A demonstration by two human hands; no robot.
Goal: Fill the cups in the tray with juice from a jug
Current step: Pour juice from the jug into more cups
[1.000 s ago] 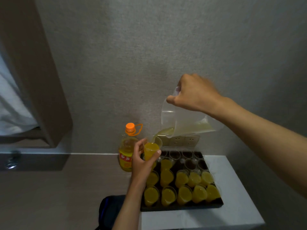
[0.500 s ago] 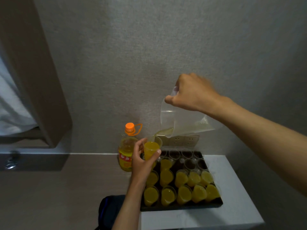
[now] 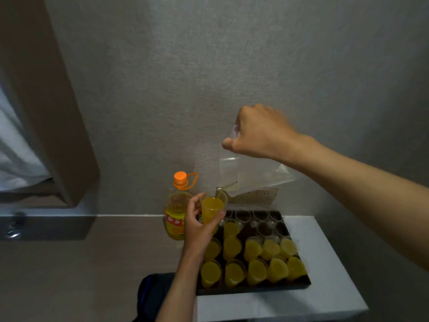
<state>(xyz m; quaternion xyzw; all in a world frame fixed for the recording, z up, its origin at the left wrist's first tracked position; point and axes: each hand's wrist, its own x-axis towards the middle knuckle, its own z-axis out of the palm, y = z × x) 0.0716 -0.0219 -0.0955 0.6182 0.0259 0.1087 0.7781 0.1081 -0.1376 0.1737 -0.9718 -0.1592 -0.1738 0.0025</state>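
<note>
Clear plastic jug (image 3: 246, 175), tilted steeply with its spout down to the left, gripped by the handle in the right hand (image 3: 257, 133), whose fingers are curled round it; only a little pale juice shows near the spout. Thin yellow stream runs from the spout into a clear plastic cup (image 3: 212, 209), nearly full of yellow juice, held upright just under the spout by the left hand (image 3: 199, 226), thumb on one side and fingers wrapped round the other. Held cup sits above the far-left corner of a dark rectangular tray (image 3: 255, 289), which rests on a white table top (image 3: 320, 252). Tray contents: two near rows of juice-filled cups (image 3: 256, 270), closely packed; a few more filled ones in the left columns behind them; several empty cups (image 3: 263, 225) in the far rows toward the right. Plastic bottle (image 3: 176, 210) with orange cap, loop handle and yellow label stands left of the tray against the grey wall, partly behind the left hand. Beige wall socket plate (image 3: 257, 196) sits behind the jug. Dark bag (image 3: 155, 293) lies below the table's near-left edge.
</note>
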